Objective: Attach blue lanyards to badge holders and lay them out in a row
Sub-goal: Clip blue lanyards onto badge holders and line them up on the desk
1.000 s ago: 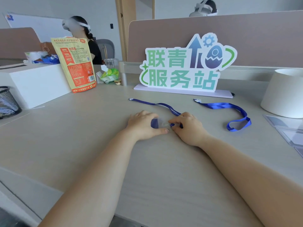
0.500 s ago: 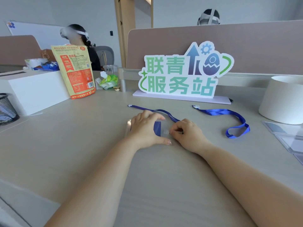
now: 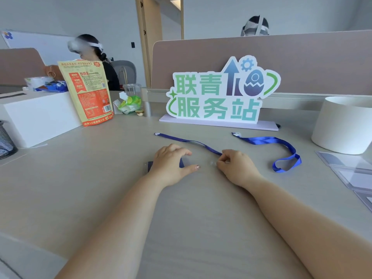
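Head view. The left grip (image 3: pixel 171 164) lay over a clear holder (image 3: pixel 191 162) near the middle of the surface (image 3: pixel 100 178), with the fingers arched at the holder's far edge and the thumb stretched along its near edge, grasping it flat against the surface. A dark blue part of the holder showed on either side of that grip. The right grip (image 3: pixel 237 168), just beside the holder's right end, had its fingers curled and pinched the near end of a lanyard (image 3: pixel 193 141). The clip itself was too small to make out. The lanyard ran away to the left as a flat strip behind the left grip. A second lanyard (image 3: pixel 267 140) lay apart to the right, looped at its near end. Behind both stood a sign (image 3: pixel 217 97) with green characters. A white tub (image 3: pixel 342 125) stood at far right, with spare holders (image 3: pixel 352 174) stacked in front of it. At left were an orange pouch (image 3: pixel 90 93), a white box (image 3: pixel 40 115) and a mesh basket (image 3: pixel 6 141).
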